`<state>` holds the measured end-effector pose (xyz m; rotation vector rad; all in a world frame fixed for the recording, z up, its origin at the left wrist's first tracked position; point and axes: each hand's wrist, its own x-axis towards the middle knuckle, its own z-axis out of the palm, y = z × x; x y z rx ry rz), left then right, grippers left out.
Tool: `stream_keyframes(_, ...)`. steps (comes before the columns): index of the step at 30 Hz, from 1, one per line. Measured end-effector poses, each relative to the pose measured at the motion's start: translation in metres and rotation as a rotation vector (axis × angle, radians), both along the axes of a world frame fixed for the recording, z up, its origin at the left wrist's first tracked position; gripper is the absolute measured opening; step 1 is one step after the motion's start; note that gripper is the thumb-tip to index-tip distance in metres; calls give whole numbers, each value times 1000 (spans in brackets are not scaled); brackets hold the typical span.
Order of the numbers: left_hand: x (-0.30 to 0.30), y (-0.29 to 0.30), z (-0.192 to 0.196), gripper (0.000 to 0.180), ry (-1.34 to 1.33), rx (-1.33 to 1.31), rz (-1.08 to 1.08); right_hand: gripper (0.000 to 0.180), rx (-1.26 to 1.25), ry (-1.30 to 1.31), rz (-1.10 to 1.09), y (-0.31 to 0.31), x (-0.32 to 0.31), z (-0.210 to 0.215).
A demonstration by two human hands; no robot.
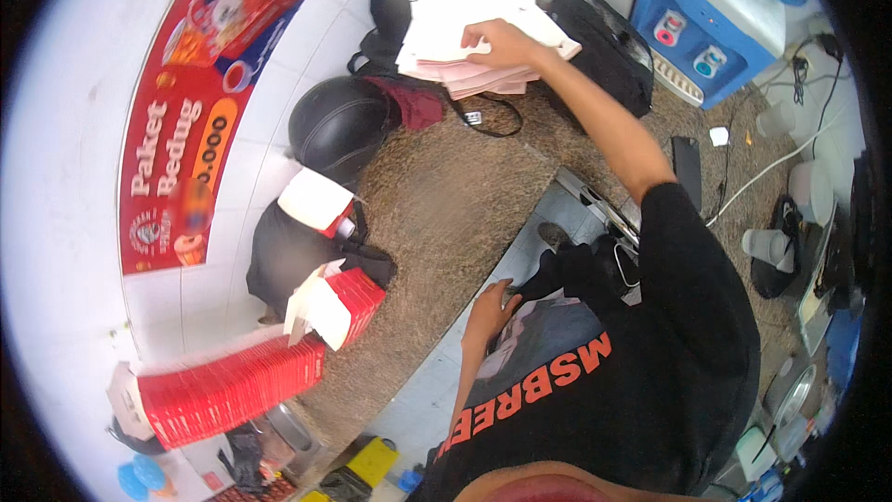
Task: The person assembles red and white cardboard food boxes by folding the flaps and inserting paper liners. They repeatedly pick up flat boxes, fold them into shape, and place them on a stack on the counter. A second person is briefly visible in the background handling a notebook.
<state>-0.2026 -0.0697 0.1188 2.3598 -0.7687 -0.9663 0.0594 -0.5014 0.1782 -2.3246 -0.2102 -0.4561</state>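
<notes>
A speckled brown counter runs along a white-tiled wall that carries a red poster. Closest in, the left hand hangs low in front of the black shirt, just off the counter's near edge, forearm rising from below and fingers loosely bent; whether they grip anything, I cannot tell. To the left on the counter stand a long row of red cartons and, at its end, an open red-and-white box. Farther out, the right arm reaches forward, elbow slightly bent, forearm slanting up and leftward. The right hand lies over the stack of white card sheets at the counter's far end, fingers curled down (their tips touch the card, but I cannot tell if they pinch a sheet). Beyond the hand, a black bag sits right of the stack, then a blue water dispenser.
</notes>
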Motion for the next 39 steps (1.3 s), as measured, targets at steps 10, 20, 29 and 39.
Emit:
stream_keyframes(10,-44,64,-31,40,-18,-50,425,43,-24,514,234,-33,58,-19)
stream_keyframes(20,-24,51,-12,42,-51,-47,378,44,127,745,183,-55,68,-23)
stream_keyframes(29,-14,52,-25,43,-62,-81,365,50,-101,178,412,20,97,4)
stream_keyframes(39,-13,50,-13,43,-87,-46,391,44,103,271,415,9,110,-8)
